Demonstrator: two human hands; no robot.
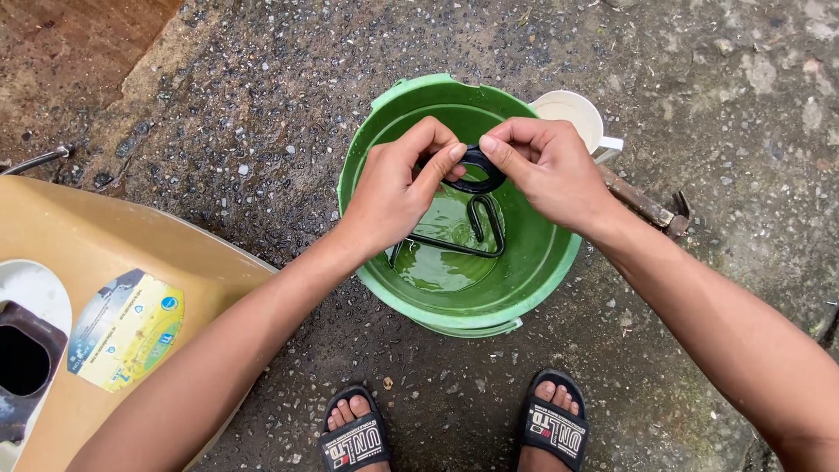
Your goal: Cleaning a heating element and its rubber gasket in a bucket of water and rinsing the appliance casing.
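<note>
Black rubber is what both hands are busy with: a ring (479, 171), held over the far half of a green bucket (542, 262) that stands on rough wet concrete (262, 105). The ring faces up toward the camera, lying nearly flat, with no long axis to speak of. The left hand (398, 188) pinches its near-left edge between thumb and curled fingers; the right hand (546, 170) pinches the far-right edge with its fingertips, both closed tight on it. Below them, in shallow greenish water at the bottom of the bucket, lies a bent black metal rod (468, 232), its long axis running from the near left toward the right, where it loops upward. A white cup (572, 114) sits just beside the bucket's far right rim, and a rusty tool (647, 205) lies near it. A tan plastic body (114, 253) fills the near left corner. Two feet in black sandals (454, 433) stand at the near edge.
</note>
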